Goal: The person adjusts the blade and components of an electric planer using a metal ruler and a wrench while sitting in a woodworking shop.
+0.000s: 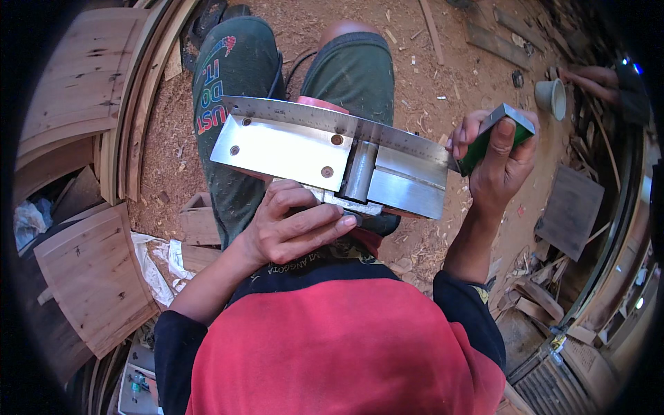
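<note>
An electric hand planer (280, 151) rests across my lap with its shiny metal sole facing up. Its round cutter drum (361, 171) shows in the gap between the two sole plates. My left hand (290, 225) is closed on the planer's near side, the fingers curled along its edge. My right hand (503, 155) grips the green and steel stock of a try square (476, 151). The square's graduated steel blade stands along the far edge of the sole, spanning both plates. The planer's underside body is mostly hidden.
Wood shavings cover the ground (429, 90). Curved wooden panels (97, 270) lean at the left. To the right lie a dark flat board (570, 211) and wood offcuts (539, 297). Another person's arm (595, 77) reaches in near a pale bucket (550, 99) at the far right.
</note>
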`<state>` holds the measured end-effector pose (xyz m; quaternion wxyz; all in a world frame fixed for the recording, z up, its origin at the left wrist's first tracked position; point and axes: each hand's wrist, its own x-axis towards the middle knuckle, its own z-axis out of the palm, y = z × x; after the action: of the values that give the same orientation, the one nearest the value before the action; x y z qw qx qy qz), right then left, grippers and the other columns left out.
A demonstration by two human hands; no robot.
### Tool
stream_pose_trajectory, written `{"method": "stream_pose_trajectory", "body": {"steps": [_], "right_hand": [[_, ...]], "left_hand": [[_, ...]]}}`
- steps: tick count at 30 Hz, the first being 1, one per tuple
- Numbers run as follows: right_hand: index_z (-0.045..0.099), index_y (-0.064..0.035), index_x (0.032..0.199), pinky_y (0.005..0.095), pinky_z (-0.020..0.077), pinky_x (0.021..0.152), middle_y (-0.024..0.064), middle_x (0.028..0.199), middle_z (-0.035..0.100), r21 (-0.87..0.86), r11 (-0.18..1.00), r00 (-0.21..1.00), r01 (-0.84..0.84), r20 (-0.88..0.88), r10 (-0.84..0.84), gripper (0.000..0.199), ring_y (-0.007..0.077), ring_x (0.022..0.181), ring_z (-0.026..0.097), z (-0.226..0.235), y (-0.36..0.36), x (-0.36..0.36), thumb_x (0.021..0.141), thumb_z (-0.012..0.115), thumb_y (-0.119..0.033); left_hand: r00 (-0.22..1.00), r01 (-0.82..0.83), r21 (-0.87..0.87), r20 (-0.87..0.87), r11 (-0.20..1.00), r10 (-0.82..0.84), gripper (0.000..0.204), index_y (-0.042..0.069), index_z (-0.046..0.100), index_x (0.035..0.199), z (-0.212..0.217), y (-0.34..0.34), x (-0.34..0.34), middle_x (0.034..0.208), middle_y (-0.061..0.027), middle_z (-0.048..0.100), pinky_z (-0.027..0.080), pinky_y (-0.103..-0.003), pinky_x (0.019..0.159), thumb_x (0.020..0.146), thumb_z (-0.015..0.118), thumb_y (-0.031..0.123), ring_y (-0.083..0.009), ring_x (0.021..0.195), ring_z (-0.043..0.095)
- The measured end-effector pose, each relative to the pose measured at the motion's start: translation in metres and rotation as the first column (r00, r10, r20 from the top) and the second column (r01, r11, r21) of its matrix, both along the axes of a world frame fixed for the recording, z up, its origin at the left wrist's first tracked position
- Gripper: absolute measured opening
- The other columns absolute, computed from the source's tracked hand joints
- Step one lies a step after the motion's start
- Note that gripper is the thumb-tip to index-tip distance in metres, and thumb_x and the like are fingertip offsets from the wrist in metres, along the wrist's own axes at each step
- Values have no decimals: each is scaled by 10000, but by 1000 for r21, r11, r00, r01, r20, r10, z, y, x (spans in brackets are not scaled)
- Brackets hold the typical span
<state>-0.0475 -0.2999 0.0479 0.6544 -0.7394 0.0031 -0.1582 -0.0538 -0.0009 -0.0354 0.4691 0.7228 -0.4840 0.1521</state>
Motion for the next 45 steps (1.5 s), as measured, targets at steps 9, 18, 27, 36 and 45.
{"method": "stream_pose_trajectory", "body": {"steps": [9, 18, 27, 36, 45], "right_hand": [[430, -76, 1139, 352, 571, 611, 130, 802, 632, 31, 1000, 1000, 3, 16, -3, 286, 178, 648, 623, 0, 1, -1, 1120, 570, -325], [464, -103, 1208, 364, 542, 599, 129, 814, 606, -4, 1000, 1000, 4, 12, -4, 251, 181, 622, 592, -2, -2, -3, 1138, 526, -337], [429, -77, 1140, 344, 558, 597, 135, 775, 623, 18, 1000, 1000, 10, 12, -10, 305, 185, 630, 618, -1, -2, -2, 1116, 578, -342], [414, -78, 1140, 352, 565, 601, 137, 781, 622, 28, 999, 1000, 17, 10, -18, 310, 188, 631, 619, -2, -2, -6, 1117, 576, -342], [442, -87, 1124, 328, 510, 563, 134, 798, 604, -8, 1000, 999, 23, 47, -23, 276, 180, 604, 589, -1, 3, -5, 1129, 556, -338]], "left_hand": [[1000, -1, -7, 6, 1000, 1, 436, 164, 839, 1128, 1, -2, 0, 1155, 59, 681, 495, -365, 868, 692, 823, 166, -185, 948, 580], [1000, -8, 16, 7, 1000, 8, 433, 188, 846, 1124, 3, -2, -1, 1182, 75, 681, 492, -361, 870, 692, 832, 169, -177, 956, 578], [1000, -3, 29, -7, 1000, 3, 440, 196, 843, 1142, 4, -2, -1, 1184, 79, 679, 490, -357, 882, 703, 829, 167, -176, 970, 573], [1000, 5, 38, -8, 999, -4, 453, 198, 840, 1154, 2, 0, -2, 1185, 81, 681, 489, -356, 879, 702, 822, 170, -178, 960, 576], [1000, 0, 39, -9, 999, 1, 452, 198, 840, 1146, 5, 0, -2, 1173, 82, 682, 488, -351, 869, 696, 823, 173, -175, 964, 569]]}}
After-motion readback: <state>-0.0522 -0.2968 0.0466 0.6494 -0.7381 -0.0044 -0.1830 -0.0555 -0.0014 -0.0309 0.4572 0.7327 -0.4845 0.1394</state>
